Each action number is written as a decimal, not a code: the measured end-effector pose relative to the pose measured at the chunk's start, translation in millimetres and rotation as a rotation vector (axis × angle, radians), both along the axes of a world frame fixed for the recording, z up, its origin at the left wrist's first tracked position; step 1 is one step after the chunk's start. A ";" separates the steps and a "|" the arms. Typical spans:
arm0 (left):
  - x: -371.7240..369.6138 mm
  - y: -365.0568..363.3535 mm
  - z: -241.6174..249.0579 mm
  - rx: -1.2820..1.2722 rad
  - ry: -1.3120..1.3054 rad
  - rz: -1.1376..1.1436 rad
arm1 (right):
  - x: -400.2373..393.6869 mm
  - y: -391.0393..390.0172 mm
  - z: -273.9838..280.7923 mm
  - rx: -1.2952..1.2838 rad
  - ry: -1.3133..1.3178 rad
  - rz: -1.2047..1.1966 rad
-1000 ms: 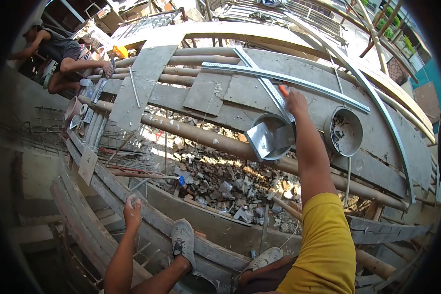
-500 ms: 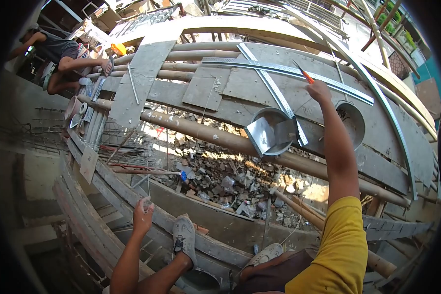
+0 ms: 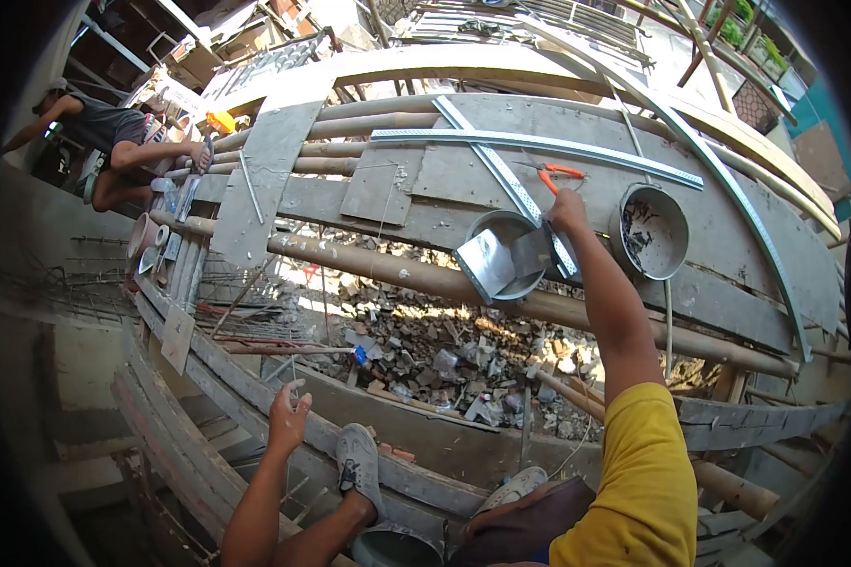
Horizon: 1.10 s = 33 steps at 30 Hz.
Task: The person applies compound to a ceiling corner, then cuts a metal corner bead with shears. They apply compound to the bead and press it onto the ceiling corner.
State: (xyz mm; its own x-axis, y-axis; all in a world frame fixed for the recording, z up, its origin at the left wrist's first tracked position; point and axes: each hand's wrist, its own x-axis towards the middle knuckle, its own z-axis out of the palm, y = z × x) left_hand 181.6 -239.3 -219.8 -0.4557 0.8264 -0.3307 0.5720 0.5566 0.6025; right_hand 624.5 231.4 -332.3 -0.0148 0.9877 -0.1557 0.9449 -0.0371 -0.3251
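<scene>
My right hand (image 3: 567,210) reaches out over the plank platform, its fingers closed at the end of one handle of orange-handled pliers (image 3: 562,171). The handles are spread and the jaws point left, beside two crossed perforated metal strips (image 3: 539,142). Just right of the hand is a round metal pan (image 3: 667,248) with small dark pieces in it. Left of my forearm sits another round pan (image 3: 501,225) with flat shiny metal plates (image 3: 489,265) across it. My left hand (image 3: 289,416) is low over the curved beams, fingers loosely curled, thumb apart; a thin pale line shows near the fingertips.
Broken rubble (image 3: 435,340) lies below, past the bamboo pole (image 3: 388,267). A long metal strip (image 3: 728,180) curves along the right side. At the far left another person (image 3: 113,132) crouches near an orange item (image 3: 221,122). My shoe (image 3: 358,463) rests by the beams (image 3: 425,477).
My right hand has moved left and down with the pliers, whose handles now show spread. The pan of dark pieces has come into fuller view. My left thumb stands farther from the fingers.
</scene>
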 end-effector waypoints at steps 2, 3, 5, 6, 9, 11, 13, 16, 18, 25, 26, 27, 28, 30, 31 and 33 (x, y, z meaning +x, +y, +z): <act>-0.4 1.4 1.8 -0.026 0.000 -0.005 | -4.3 -15.6 21.7 -0.037 0.064 -0.008; -0.7 1.5 1.9 -0.024 0.003 -0.009 | -3.8 -16.8 21.1 -0.035 0.067 -0.011; -0.3 0.9 0.7 0.016 -0.032 0.006 | -2.4 -20.8 18.8 -0.054 0.074 -0.027; 0.0 1.5 0.6 0.017 -0.031 0.001 | 1.6 -14.9 2.8 -0.054 0.075 -0.033; -1.3 2.6 -3.6 0.007 -0.028 0.003 | 13.8 3.7 -31.3 -0.035 0.116 -0.055; -7.4 1.4 -12.4 0.056 0.024 -0.066 | 13.4 3.4 -15.6 0.009 0.052 0.006; -7.9 6.4 -6.3 0.032 0.017 -0.075 | 18.3 7.5 11.8 0.011 0.078 -0.005; -0.9 22.9 9.8 0.024 -0.074 -0.053 | 34.1 22.5 36.0 -0.082 0.297 -0.055; 7.4 39.0 18.4 0.045 -0.161 -0.023 | 45.0 22.1 56.3 -0.170 0.489 -0.095; 83.5 125.0 69.1 0.057 -0.631 0.003 | 32.7 -39.6 145.2 -0.421 1.101 -0.098; 99.3 137.5 74.1 0.042 -0.699 -0.031 | 24.0 -53.2 145.8 -0.444 1.183 -0.134; 113.5 148.7 76.2 0.025 -0.766 -0.064 | 13.5 -67.8 145.4 -0.465 1.268 -0.167; 125.5 160.7 74.2 0.027 -0.791 -0.106 | 2.1 -84.4 149.7 -0.476 1.325 -0.169; 147.2 185.2 68.1 0.021 -0.865 -0.125 | -22.2 -129.4 172.1 -0.516 1.413 -0.195; 160.4 196.7 70.3 0.013 -0.891 -0.105 | -36.0 -141.4 159.5 -0.503 1.468 -0.206; 178.7 213.4 70.0 -0.005 -0.956 -0.020 | -56.9 -178.9 173.5 -0.484 1.433 -0.196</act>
